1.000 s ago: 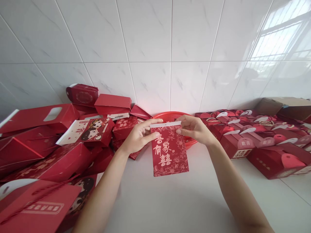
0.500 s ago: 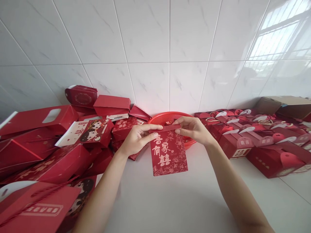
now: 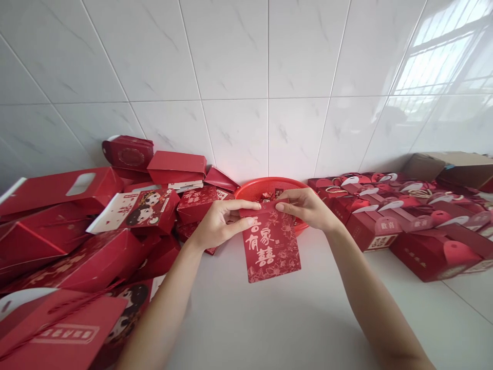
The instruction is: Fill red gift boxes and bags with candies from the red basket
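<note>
Fingers [image 3: 254, 205] of left hand [image 3: 219, 223] and right hand [image 3: 304, 208] clamped on the folded-down flap [image 3: 269, 206] of a red envelope [image 3: 271, 249], which is held tilted over the counter [image 3: 269, 329], before a red basket [image 3: 269, 184].

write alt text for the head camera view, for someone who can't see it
A left hand and a right hand pinch the top edge of a red envelope printed with pale Chinese characters, over a white counter. Behind it sits a red plastic basket, between heaps of red gift boxes and a white tiled wall.
</note>
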Demonstrator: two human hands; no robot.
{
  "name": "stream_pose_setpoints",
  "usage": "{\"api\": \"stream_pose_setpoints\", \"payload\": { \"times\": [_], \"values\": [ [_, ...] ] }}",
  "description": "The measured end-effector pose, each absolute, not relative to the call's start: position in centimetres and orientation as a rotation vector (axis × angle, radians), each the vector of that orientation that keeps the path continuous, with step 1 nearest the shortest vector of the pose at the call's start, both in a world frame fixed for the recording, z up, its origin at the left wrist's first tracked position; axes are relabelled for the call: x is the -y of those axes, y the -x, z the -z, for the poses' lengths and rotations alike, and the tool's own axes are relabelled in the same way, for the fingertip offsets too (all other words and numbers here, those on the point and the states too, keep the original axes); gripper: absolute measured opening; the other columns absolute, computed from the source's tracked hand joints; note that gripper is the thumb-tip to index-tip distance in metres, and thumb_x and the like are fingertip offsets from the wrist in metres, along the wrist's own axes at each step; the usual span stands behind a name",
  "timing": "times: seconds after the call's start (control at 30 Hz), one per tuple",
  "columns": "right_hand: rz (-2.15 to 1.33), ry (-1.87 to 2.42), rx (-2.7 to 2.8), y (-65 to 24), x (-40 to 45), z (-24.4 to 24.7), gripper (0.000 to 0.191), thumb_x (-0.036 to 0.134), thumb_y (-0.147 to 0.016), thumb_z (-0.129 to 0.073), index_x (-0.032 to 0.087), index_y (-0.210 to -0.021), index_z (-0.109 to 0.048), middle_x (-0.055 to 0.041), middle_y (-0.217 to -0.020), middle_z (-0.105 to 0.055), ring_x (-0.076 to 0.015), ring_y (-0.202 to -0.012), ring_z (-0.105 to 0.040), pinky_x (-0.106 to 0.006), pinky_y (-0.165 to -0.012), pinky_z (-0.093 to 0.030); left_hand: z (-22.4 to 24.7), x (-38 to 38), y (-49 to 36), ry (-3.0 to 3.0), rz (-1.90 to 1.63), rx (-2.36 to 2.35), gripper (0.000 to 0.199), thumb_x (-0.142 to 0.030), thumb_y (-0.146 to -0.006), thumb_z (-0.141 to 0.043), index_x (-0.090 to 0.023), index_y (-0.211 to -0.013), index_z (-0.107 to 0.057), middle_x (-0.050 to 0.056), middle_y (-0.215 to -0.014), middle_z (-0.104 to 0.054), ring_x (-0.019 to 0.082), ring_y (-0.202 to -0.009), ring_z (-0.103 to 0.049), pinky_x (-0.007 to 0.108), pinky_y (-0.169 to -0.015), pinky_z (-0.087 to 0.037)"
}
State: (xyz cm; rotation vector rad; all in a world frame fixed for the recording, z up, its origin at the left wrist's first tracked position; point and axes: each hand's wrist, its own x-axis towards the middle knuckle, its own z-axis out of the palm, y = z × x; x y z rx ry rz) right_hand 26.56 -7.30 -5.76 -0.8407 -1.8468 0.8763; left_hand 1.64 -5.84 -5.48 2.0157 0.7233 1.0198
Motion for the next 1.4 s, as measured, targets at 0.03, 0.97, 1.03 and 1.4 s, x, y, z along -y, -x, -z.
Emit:
{"api": "stream_pose_setpoints", "payload": {
  "times": [0.03, 0.97, 1.03, 1.4],
  "values": [
    [-0.885, 0.841, 1.84, -26.6, 7.3, 5.8, 0.038, 0.052, -0.086, -0.071, 0.014, -0.087, -0.073, -0.0042, -0.077, -0.065, -0.0129, -0.063, -0.057, -0.024, -0.049, -0.047, 5.5, 5.8, -1.7, -2.013, -1.041, -0.73, 0.042, -0.038, -0.079, -0.076, -0.019, -0.117, -0.075, 0.01, -0.117, -0.076, 0.025, -0.096, -0.075, 0.032, -0.08, -0.063],
    [-0.063, 0.992, 1.399, -34.1, 12.5, 3.0, 0.026, 0.043, -0.082, -0.076, 0.018, -0.079, -0.074, -0.0008, -0.068, -0.066, -0.0134, -0.062, -0.058, -0.025, -0.057, -0.046, 11.1, 1.6, -4.9, -2.118, -1.167, -0.989, 0.05, -0.06, -0.094, -0.043, -0.021, -0.062, -0.046, -0.002, -0.057, -0.047, 0.014, -0.057, -0.044, 0.026, -0.058, -0.041],
    [0.172, 1.053, 1.233, -37.2, 14.1, 2.8, 0.018, 0.035, -0.08, -0.078, 0.018, -0.08, -0.076, -0.0019, -0.069, -0.067, -0.0131, -0.062, -0.059, -0.025, -0.056, -0.046, 12.1, 1.2, -5.3, -2.206, -1.095, -0.972, 0.046, -0.057, -0.095, -0.037, -0.022, -0.069, -0.05, 0.0, -0.064, -0.055, 0.017, -0.063, -0.052, 0.028, -0.064, -0.046],
    [1.061, 1.78, 0.415, -58.1, 22.5, 5.2, 0.017, 0.0, -0.066, -0.081, 0.002, -0.084, -0.08, -0.0171, -0.069, -0.071, -0.0131, -0.051, -0.05, -0.029, -0.052, -0.036, 12.2, 0.9, -5.6, -2.204, -0.946, -0.966, 0.04, -0.056, -0.09, -0.045, -0.021, -0.099, -0.063, 0.006, -0.091, -0.074, 0.025, -0.086, -0.071, 0.038, -0.087, -0.056]
  ]
}}
